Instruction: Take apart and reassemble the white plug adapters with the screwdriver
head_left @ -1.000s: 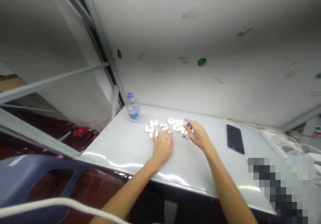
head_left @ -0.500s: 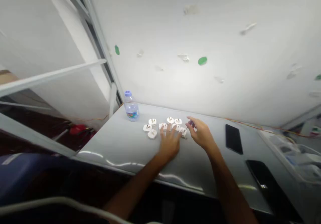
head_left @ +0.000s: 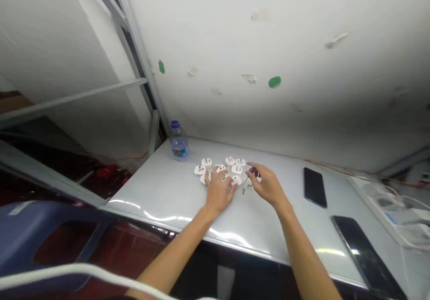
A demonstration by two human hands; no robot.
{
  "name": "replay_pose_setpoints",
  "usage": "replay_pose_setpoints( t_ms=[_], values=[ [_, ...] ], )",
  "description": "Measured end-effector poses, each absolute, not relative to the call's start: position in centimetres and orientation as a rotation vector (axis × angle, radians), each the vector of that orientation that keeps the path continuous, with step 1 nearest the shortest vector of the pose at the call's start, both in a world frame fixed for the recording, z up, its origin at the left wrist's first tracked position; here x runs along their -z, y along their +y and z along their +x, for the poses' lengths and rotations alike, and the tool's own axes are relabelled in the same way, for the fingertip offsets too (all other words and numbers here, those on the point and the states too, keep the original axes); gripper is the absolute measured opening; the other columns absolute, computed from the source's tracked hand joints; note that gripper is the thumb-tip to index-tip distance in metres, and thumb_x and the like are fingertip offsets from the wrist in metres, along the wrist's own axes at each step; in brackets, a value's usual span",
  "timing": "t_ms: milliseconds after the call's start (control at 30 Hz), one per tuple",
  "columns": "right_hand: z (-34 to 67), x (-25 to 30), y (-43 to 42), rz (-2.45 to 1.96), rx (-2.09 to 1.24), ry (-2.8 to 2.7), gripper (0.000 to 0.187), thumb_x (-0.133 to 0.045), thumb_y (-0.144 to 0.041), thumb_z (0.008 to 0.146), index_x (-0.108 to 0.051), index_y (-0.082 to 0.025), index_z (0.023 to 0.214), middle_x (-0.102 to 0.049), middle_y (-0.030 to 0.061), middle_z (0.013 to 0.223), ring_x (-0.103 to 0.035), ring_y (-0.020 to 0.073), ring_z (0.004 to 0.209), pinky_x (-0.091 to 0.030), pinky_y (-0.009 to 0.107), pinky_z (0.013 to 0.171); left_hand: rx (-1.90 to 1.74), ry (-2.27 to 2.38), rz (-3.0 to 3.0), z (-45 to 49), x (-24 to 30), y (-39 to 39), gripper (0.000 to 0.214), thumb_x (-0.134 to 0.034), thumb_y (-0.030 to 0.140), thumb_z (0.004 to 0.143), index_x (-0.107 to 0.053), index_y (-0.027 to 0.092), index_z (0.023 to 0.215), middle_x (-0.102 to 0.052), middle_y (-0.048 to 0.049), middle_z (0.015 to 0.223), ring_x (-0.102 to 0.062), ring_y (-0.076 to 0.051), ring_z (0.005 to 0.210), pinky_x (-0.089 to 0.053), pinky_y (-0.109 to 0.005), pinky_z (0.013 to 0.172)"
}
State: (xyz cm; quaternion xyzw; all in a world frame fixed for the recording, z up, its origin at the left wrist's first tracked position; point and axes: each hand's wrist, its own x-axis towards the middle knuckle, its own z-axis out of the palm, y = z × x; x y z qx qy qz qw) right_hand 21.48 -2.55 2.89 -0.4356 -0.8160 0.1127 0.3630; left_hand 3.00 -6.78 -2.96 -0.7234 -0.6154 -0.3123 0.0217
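Several white three-pin plugs (head_left: pixel 207 162) lie pins up in a loose cluster on the grey table. My left hand (head_left: pixel 217 197) rests over the near plugs with its fingers spread; its thumb touches the plug (head_left: pixel 236 180) on the right of the group. In my right hand (head_left: pixel 267 184) is a screwdriver (head_left: pixel 254 172), its dark reddish handle pinched between thumb and fingers. The thin shaft points down and left, towards small metal bits, perhaps screws (head_left: pixel 243 190). Another white piece, partly hidden, shows beside the right fingers.
A water bottle (head_left: pixel 179 143) stands at the table's back left corner. To the right lie a black phone (head_left: pixel 315 187) and a larger dark device (head_left: pixel 364 250). A white tray (head_left: pixel 379 210) with items sits far right. A white cable (head_left: pixel 83 269) crosses the lower left.
My left hand has shifted left, and the plug by its thumb has moved left with it, away from the screwdriver tip. The small metal bits now show more plainly. My right hand still holds the screwdriver.
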Motion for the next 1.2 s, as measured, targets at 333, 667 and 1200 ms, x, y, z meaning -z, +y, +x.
replay_pose_setpoints(
  t_ms=[333, 667, 1200],
  values=[
    [21.99, -2.8, -2.7, -1.19, -0.303, -2.149, 0.029, -0.052, -0.03, 0.093, -0.064, -0.018, 0.117, -0.07, 0.0067, 0.085, -0.063, 0.0201, 0.075, -0.052, 0.035, 0.074, 1.019, -1.957, -2.328, 2.85, 3.34, -6.55, 0.025, -0.044, 0.021, 0.096, -0.066, 0.025, 0.105, -0.069, -0.0056, 0.119, -0.04, -0.029, 0.137, -0.015, -0.063, 0.114],
    [22.36, -2.4, -2.02, -1.179, -0.223, -2.128, 0.03, -0.05, -0.032, 0.093, -0.064, -0.019, 0.117, -0.069, 0.0063, 0.082, -0.064, 0.0224, 0.075, -0.053, 0.038, 0.073, 1.014, -1.966, -2.344, 2.87, 3.13, -6.66, 0.028, -0.041, 0.019, 0.096, -0.067, 0.025, 0.106, -0.07, -0.0063, 0.118, -0.042, -0.03, 0.137, -0.016, -0.064, 0.115],
    [22.19, -3.09, -2.3, -1.159, -0.223, -2.097, 0.03, -0.051, -0.034, 0.094, -0.064, -0.019, 0.117, -0.069, 0.0066, 0.082, -0.064, 0.0216, 0.074, -0.053, 0.037, 0.074, 1.002, -1.968, -2.334, 2.92, 3.2, -6.67, 0.027, -0.042, 0.021, 0.096, -0.066, 0.025, 0.108, -0.07, -0.0068, 0.117, -0.043, -0.029, 0.137, -0.018, -0.065, 0.114]
  ],
)
